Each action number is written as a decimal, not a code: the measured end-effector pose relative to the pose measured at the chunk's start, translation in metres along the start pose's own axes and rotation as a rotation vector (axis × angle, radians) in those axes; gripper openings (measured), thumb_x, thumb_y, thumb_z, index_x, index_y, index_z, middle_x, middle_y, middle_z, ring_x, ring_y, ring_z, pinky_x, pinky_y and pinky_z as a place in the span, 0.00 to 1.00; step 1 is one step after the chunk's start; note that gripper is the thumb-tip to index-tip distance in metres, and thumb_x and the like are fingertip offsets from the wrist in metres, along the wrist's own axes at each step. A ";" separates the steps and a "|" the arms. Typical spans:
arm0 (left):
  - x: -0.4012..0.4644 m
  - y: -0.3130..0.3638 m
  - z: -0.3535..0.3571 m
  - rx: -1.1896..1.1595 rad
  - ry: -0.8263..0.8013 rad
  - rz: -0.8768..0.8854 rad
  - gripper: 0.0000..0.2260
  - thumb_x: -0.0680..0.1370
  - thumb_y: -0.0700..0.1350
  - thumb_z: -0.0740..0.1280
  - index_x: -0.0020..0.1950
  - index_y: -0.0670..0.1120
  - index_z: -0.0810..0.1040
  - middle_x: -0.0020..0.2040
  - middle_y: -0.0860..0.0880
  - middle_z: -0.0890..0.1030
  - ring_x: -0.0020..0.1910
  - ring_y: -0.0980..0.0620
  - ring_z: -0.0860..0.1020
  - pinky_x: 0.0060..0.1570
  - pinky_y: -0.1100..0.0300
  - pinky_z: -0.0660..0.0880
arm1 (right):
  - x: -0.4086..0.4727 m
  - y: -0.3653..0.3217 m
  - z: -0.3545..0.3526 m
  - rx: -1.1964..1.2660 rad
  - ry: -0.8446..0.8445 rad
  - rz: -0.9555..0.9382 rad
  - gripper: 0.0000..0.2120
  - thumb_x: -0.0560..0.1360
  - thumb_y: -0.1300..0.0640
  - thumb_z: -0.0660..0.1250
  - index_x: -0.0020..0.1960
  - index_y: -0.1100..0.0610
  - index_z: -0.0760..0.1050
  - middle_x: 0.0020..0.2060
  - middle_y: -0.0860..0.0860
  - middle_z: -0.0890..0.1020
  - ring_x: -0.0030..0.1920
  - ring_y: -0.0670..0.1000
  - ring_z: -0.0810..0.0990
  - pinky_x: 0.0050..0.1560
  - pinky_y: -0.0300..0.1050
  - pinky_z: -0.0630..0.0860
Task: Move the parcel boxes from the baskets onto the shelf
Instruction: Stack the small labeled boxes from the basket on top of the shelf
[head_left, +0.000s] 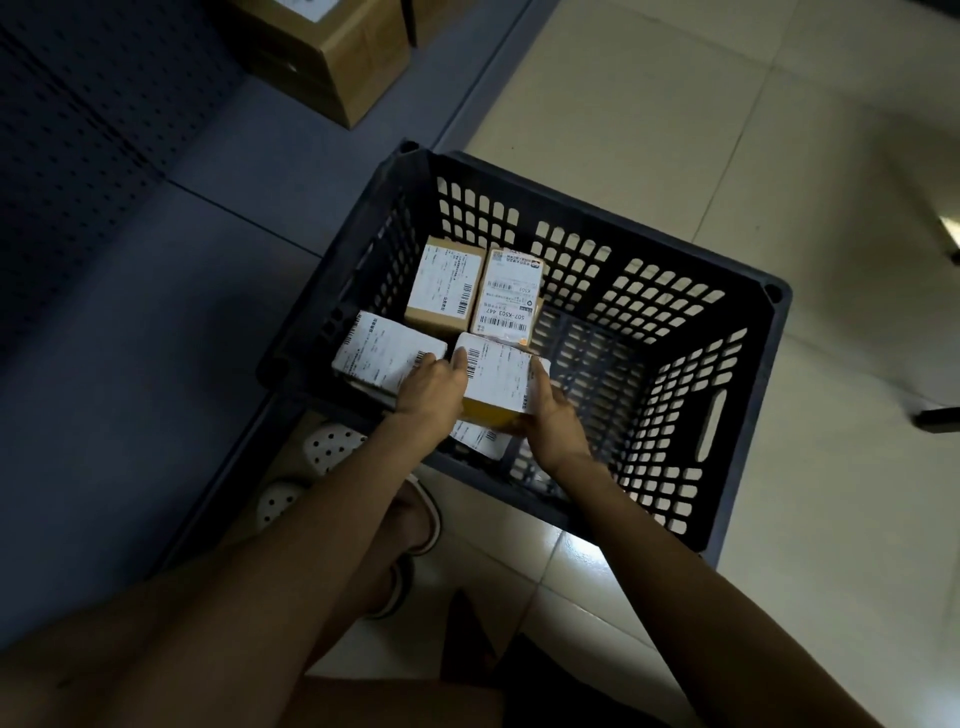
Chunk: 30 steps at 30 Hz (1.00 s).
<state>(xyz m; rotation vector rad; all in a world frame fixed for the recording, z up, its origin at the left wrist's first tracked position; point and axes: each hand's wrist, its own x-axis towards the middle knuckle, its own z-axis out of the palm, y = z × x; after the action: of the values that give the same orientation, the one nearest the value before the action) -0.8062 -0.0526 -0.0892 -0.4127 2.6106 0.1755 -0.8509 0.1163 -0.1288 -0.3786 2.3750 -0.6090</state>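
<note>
Nearest, the right hand (551, 422) is curling under and around a small yellow-sided cardboard parcel with a white label (498, 382), while the left hand (434, 387) is steadying its other side, fingers loosely bent, likely to lift it squarely. It is sitting among other labelled parcels (447, 288) inside the black slotted plastic basket (675, 374). Beyond, the grey metal shelf (208, 249) is waiting, already carrying a brown carton (332, 57)

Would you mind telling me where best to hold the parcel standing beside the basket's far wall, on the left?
Probably across its two long sides, from above: the parcel lies label-up, with another parcel tight against its right, so slide fingers in there.
</note>
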 end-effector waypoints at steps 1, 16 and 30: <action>-0.001 -0.001 -0.002 -0.032 0.010 -0.007 0.33 0.77 0.43 0.68 0.77 0.42 0.55 0.58 0.40 0.77 0.61 0.43 0.71 0.47 0.53 0.72 | -0.001 0.000 -0.001 0.012 -0.011 0.017 0.48 0.76 0.60 0.68 0.76 0.38 0.35 0.63 0.60 0.73 0.55 0.59 0.77 0.55 0.54 0.78; -0.065 -0.014 -0.043 -0.402 0.311 -0.023 0.34 0.76 0.50 0.70 0.78 0.51 0.58 0.56 0.40 0.76 0.56 0.44 0.75 0.55 0.53 0.74 | -0.052 -0.032 -0.049 0.205 0.047 -0.091 0.45 0.76 0.58 0.70 0.80 0.46 0.43 0.61 0.59 0.78 0.55 0.58 0.80 0.58 0.54 0.77; -0.173 -0.036 -0.167 -0.477 0.861 0.003 0.29 0.75 0.48 0.72 0.74 0.50 0.68 0.60 0.46 0.79 0.62 0.50 0.73 0.61 0.54 0.72 | -0.118 -0.137 -0.157 0.233 0.319 -0.601 0.44 0.73 0.61 0.73 0.80 0.48 0.50 0.65 0.54 0.77 0.62 0.52 0.77 0.61 0.44 0.72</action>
<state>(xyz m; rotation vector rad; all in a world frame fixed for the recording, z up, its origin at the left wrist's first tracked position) -0.7253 -0.0750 0.1390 -0.7846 3.3987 0.7814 -0.8502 0.0995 0.1106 -0.9640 2.4368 -1.2886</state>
